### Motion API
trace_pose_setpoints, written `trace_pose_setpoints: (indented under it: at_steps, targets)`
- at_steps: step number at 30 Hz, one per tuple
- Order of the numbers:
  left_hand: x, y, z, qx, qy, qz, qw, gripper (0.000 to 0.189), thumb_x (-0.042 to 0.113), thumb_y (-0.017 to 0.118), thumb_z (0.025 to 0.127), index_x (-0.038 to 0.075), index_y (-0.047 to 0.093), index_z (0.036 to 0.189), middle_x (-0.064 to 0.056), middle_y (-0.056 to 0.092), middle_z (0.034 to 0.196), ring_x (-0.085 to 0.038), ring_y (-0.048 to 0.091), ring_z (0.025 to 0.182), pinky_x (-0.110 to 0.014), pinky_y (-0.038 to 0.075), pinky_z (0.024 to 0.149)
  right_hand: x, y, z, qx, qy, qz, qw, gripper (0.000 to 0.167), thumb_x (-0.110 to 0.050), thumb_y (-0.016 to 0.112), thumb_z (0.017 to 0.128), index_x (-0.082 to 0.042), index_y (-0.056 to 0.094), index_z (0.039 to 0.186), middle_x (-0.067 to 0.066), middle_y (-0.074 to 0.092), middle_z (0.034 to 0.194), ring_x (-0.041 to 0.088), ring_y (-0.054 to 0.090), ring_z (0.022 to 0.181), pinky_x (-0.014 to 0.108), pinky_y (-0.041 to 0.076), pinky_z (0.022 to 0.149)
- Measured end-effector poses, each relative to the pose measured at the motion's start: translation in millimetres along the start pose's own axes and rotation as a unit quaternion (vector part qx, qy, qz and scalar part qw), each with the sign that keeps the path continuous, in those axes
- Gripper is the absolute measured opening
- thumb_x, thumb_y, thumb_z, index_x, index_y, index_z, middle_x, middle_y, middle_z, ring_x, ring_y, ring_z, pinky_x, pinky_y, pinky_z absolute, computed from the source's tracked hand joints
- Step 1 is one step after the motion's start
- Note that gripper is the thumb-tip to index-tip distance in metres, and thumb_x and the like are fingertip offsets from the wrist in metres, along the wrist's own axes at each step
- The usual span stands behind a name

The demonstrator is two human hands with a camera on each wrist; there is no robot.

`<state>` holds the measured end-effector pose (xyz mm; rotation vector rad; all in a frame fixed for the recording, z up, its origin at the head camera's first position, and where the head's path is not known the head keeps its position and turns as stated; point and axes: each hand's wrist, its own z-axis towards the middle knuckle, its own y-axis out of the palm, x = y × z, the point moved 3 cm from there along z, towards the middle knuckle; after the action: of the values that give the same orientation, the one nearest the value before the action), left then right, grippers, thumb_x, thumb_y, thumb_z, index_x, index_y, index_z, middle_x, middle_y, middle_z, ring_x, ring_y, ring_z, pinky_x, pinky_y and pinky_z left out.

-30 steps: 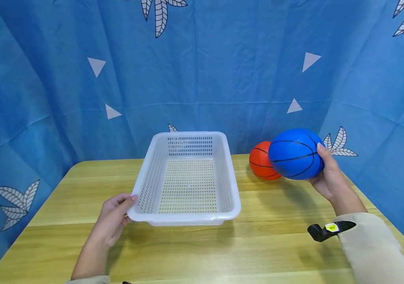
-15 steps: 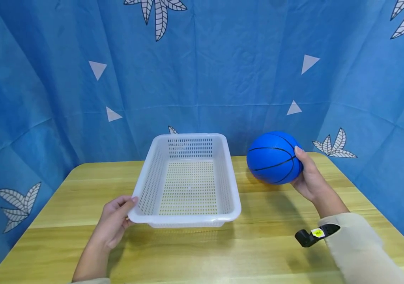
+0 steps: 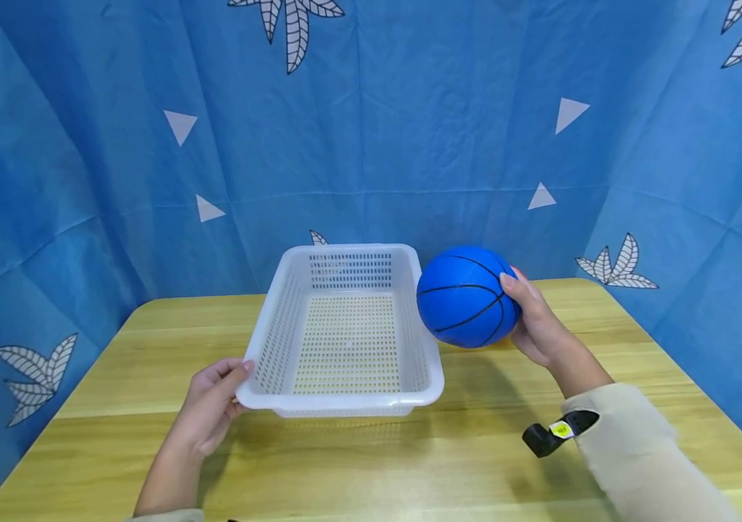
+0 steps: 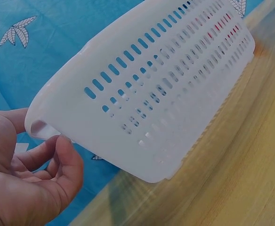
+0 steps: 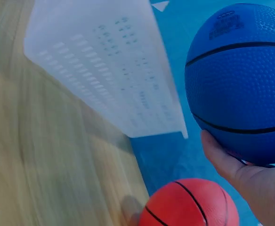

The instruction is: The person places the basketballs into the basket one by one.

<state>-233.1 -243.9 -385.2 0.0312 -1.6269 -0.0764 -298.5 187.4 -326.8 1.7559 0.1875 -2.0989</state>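
Note:
My right hand (image 3: 534, 322) grips a blue basketball (image 3: 465, 297) from its right side, thumb over the top. The ball is held up beside the right rim of a white plastic basket (image 3: 338, 401). In the right wrist view the blue ball lies against the palm, apart from the basket wall. My left hand (image 3: 211, 406) pinches the basket's near left corner; in the left wrist view thumb and fingers close round the rim (image 4: 38, 127). Nothing lies inside the basket. A red basketball (image 5: 191, 205) is on the table, mostly hidden behind the blue one in the head view.
A wooden table (image 3: 345, 471) carries the basket and the red ball. Blue curtain (image 3: 358, 123) with leaf and triangle prints hangs behind and at both sides. A black wrist camera (image 3: 543, 438) is strapped to the right sleeve.
My right hand has carried the blue basketball leftward, from right of the red ball to the basket's right rim, covering most of the red ball. The left hand and basket have stayed put.

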Motion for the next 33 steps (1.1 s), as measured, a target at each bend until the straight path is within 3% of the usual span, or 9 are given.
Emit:
trace_pose_setpoints:
  at_steps: [5, 15, 23, 33]
  targets:
    - [-0.4, 0.1, 0.6, 0.002, 0.001, 0.003, 1.0000, 0.041, 0.026, 0.055, 0.096, -0.007, 0.047, 0.118, -0.008, 0.062, 0.107, -0.021, 0.067, 0.092, -0.034, 0.058, 0.076, 3, 11, 4.1, -0.025, -0.002, -0.024, 0.9994, 0.059, -0.042, 0.039, 0.096, -0.021, 0.018, 0.147, 0.005, 0.031, 0.140, 0.022, 0.050, 0.112, 0.037, 0.053, 0.086]
    - [2.3, 1.9, 0.2, 0.000, 0.010, -0.001, 0.9999, 0.038, 0.025, 0.054, 0.097, -0.007, 0.047, 0.116, -0.007, 0.062, 0.104, -0.018, 0.066, 0.089, -0.030, 0.058, 0.071, -10, 34, 9.4, -0.066, -0.015, -0.063, 0.9957, 0.063, -0.037, 0.041, 0.095, -0.014, 0.017, 0.148, 0.012, 0.028, 0.142, 0.029, 0.047, 0.116, 0.040, 0.053, 0.085]
    - [1.1, 0.2, -0.5, 0.006, 0.005, -0.001, 1.0000, 0.036, 0.026, 0.055, 0.096, -0.005, 0.049, 0.114, -0.007, 0.062, 0.104, -0.018, 0.066, 0.089, -0.029, 0.058, 0.070, -7, 58, 22.2, -0.093, 0.025, -0.097, 0.9906, 0.060, -0.032, 0.049, 0.094, -0.014, 0.025, 0.146, 0.018, 0.027, 0.144, 0.042, 0.037, 0.123, 0.044, 0.053, 0.086]
    - [2.2, 0.0, 0.2, -0.002, 0.009, 0.003, 1.0000, 0.038, 0.026, 0.055, 0.096, -0.006, 0.048, 0.115, -0.006, 0.062, 0.103, -0.017, 0.066, 0.087, -0.028, 0.057, 0.069, -3, 73, 26.3, -0.104, 0.041, -0.162, 0.9805, 0.062, -0.033, 0.054, 0.092, -0.016, 0.028, 0.146, 0.016, 0.030, 0.145, 0.044, 0.039, 0.124, 0.050, 0.053, 0.087]
